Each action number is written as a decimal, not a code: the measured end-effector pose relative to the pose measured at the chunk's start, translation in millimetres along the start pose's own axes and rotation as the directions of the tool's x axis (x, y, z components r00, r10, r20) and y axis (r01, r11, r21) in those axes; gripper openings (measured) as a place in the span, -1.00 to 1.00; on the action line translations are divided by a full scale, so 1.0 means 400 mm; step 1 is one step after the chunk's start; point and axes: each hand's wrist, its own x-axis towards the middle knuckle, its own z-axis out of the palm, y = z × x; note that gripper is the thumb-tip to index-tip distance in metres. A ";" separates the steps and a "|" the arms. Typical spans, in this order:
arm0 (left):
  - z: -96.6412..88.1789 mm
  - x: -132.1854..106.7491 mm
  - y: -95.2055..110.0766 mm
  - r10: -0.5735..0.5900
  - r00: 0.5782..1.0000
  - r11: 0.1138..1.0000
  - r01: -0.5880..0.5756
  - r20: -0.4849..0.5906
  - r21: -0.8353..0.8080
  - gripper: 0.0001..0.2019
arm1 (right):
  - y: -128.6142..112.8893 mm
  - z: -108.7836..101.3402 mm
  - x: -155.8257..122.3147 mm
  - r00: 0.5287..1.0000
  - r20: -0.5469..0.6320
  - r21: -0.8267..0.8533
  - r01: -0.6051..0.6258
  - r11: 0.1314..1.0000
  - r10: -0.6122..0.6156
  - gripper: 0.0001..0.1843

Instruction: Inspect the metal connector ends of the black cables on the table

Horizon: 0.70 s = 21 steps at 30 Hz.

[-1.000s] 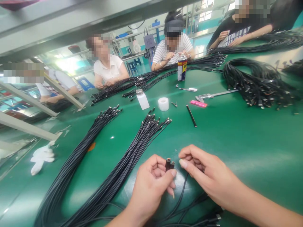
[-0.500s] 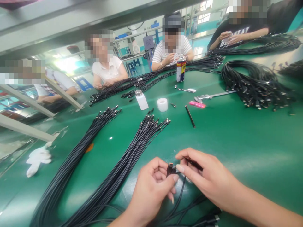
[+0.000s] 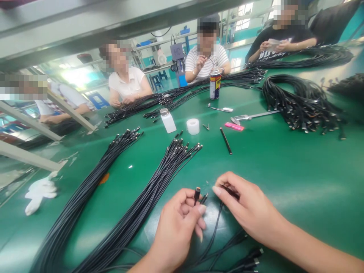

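My left hand [image 3: 176,223] is closed on the plug ends of black cables, low in the middle of the view. One plug [image 3: 197,194] stands upright between thumb and fingers, its metal tip up, and a second plug [image 3: 204,198] leans beside it. My right hand [image 3: 251,206] is just to the right, apart from the plugs. Its thumb and index finger are pinched, and a slim dark tool [image 3: 231,192] lies under the curled fingers; its kind is not clear. Below both hands, loose cables with plugs [image 3: 256,259] lie on the green table [image 3: 284,163].
Two cable bundles [image 3: 136,197] run along the left. Beyond my hands are a black pen-like stick [image 3: 226,141], a tape roll [image 3: 193,127], a white bottle [image 3: 168,121], a caliper [image 3: 253,115] and a spray can [image 3: 215,84]. Co-workers sit across the table; a white glove [image 3: 41,191] lies left.
My right hand has drawn away from the plugs in my left hand, opening a gap between them. The plugs now stand separated. The whole view has shifted slightly.
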 end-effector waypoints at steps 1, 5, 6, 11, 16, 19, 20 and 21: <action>-0.003 0.002 -0.001 0.008 1.000 1.000 -0.008 0.005 -0.008 -0.77 | 0.002 0.000 0.002 1.000 -0.006 0.023 -0.013 1.000 0.013 -0.87; -0.013 0.010 -0.010 0.007 1.000 0.995 -0.005 0.027 -0.103 -0.78 | 0.000 0.001 0.005 0.997 0.063 0.080 -0.038 0.996 0.033 -0.86; -0.015 0.011 -0.013 0.008 0.999 0.992 -0.004 0.032 -0.124 -0.78 | -0.001 0.002 0.005 0.996 0.080 0.079 -0.034 0.996 0.027 -0.84; -0.019 0.013 -0.019 0.009 0.999 0.988 -0.003 0.037 -0.152 -0.79 | -0.003 0.002 -0.001 0.995 0.099 0.095 -0.019 0.995 0.009 -0.84; -0.017 0.011 -0.011 0.011 1.000 0.989 -0.007 0.026 -0.146 -0.81 | -0.004 0.001 -0.011 0.994 0.111 0.122 -0.005 0.993 -0.008 -0.79; -0.017 0.010 -0.007 0.031 0.999 0.992 -0.026 0.039 -0.120 -0.82 | -0.011 0.002 -0.015 0.990 0.138 0.195 -0.055 0.979 0.028 -0.81; -0.018 0.010 -0.007 0.038 0.998 0.993 -0.033 0.043 -0.117 -0.82 | -0.014 0.002 -0.015 0.988 0.154 0.201 -0.055 0.978 0.024 -0.81; -0.018 0.010 -0.007 0.043 0.998 0.992 -0.038 0.046 -0.118 -0.83 | -0.018 0.002 -0.015 0.986 0.169 0.194 -0.041 0.980 0.008 -0.81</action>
